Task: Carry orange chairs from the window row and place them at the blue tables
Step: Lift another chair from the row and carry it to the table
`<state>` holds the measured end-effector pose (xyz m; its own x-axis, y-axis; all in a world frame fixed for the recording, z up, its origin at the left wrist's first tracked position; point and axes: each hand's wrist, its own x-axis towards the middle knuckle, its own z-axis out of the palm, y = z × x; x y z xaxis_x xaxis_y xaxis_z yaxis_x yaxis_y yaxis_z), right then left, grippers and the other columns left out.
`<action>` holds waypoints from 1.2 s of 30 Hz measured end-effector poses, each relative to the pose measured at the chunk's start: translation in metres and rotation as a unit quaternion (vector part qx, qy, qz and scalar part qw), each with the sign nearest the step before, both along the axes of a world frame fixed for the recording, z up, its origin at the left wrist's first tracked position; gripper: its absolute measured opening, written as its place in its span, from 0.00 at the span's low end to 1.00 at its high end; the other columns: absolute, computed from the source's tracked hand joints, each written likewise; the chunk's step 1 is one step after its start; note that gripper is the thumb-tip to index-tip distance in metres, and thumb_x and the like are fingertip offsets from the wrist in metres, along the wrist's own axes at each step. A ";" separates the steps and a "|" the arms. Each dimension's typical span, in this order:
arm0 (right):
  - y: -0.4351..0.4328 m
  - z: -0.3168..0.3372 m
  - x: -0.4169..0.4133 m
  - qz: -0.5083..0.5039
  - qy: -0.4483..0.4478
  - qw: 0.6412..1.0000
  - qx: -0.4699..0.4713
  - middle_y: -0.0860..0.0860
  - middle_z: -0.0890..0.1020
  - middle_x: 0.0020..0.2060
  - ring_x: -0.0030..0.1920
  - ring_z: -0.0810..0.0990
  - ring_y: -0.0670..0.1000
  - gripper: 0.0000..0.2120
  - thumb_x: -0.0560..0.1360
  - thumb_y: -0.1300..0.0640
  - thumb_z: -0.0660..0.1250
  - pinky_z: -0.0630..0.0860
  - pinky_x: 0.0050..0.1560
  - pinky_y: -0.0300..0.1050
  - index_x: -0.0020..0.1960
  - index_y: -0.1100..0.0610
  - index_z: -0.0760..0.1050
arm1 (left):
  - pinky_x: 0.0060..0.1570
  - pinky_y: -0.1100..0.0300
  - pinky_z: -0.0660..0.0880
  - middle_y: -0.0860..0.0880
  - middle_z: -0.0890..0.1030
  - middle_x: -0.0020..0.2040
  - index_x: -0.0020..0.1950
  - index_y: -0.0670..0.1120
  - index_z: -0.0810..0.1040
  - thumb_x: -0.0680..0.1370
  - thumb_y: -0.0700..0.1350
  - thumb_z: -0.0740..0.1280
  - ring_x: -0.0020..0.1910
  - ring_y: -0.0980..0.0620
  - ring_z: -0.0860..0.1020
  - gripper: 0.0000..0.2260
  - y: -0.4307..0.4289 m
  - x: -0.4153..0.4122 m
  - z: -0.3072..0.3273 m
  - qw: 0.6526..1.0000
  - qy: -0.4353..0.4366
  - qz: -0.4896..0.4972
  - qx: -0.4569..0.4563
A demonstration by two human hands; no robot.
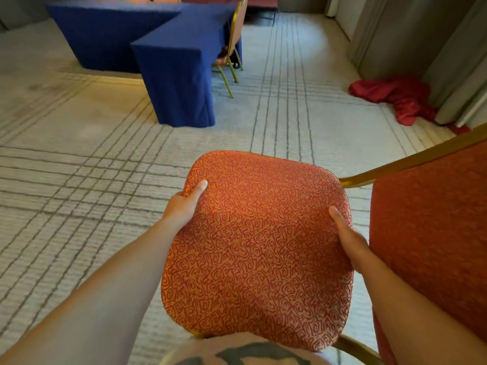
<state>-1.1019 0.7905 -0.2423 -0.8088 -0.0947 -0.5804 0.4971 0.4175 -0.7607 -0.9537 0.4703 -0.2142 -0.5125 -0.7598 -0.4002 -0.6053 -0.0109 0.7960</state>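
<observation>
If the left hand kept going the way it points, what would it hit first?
The orange swirl-patterned chair seat that the left hand grips. Beyond its edge, probably only grey-lined carpet, though depth is unclear.

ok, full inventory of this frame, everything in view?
orange swirl-patterned chair seat cushion: 1, orange-red, centre foreground
plain orange upholstered panel on gold frame: 1, orange, right edge beside cushion; whether same chair, cannot tell
blue cloth-draped tables: 2, blue, top left, touching
gold-framed chair: 1, orange back, at nearer table's right side
crumpled red cloth: 1, red, on carpet, right
grey curtains: grey, right side
pale line-patterned carpet: off-white, grey lines, floor
left hand: grips cushion's left edge
right hand: grips cushion's right edge
</observation>
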 end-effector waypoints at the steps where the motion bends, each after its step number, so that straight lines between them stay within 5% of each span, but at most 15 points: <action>1: -0.014 0.001 -0.029 -0.009 0.000 1.000 -0.009 0.59 0.73 0.69 0.68 0.72 0.62 0.51 0.61 0.20 0.62 0.66 0.70 0.59 0.72 0.55 0.69 | 0.57 0.54 0.69 0.38 0.77 0.64 0.65 0.39 0.75 0.72 0.70 0.63 0.63 0.40 0.75 0.37 -0.016 -0.027 0.002 1.000 0.006 0.005 0.000; 6: -0.078 0.014 -0.153 0.016 0.003 1.000 0.003 0.58 0.75 0.68 0.67 0.72 0.60 0.60 0.50 0.16 0.61 0.66 0.71 0.59 0.72 0.53 0.71 | 0.61 0.54 0.68 0.39 0.75 0.66 0.68 0.40 0.74 0.72 0.69 0.62 0.64 0.41 0.74 0.37 -0.080 -0.139 0.011 1.000 0.023 0.013 0.006; 11: -0.138 0.011 -0.246 0.032 -0.010 0.999 -0.011 0.60 0.73 0.68 0.67 0.72 0.61 0.47 0.66 0.24 0.62 0.67 0.68 0.57 0.72 0.57 0.69 | 0.61 0.53 0.69 0.39 0.76 0.66 0.68 0.41 0.74 0.70 0.71 0.63 0.64 0.41 0.74 0.39 -0.134 -0.220 0.007 0.999 0.019 0.040 0.014; 26: -0.346 -0.014 -0.504 -0.015 -0.007 1.000 -0.007 0.60 0.76 0.65 0.64 0.75 0.61 0.42 0.68 0.27 0.63 0.70 0.65 0.55 0.69 0.57 0.73 | 0.52 0.57 0.71 0.43 0.81 0.57 0.62 0.44 0.79 0.71 0.69 0.64 0.57 0.43 0.78 0.32 -0.353 -0.507 -0.007 1.000 0.024 -0.002 0.010; 36: -0.443 0.006 -0.681 -0.047 0.003 0.999 0.025 0.60 0.77 0.64 0.64 0.75 0.61 0.55 0.57 0.19 0.62 0.70 0.67 0.58 0.68 0.58 0.73 | 0.57 0.54 0.72 0.44 0.81 0.56 0.58 0.45 0.80 0.71 0.69 0.64 0.58 0.43 0.78 0.31 -0.464 -0.697 0.000 0.999 0.038 -0.032 0.000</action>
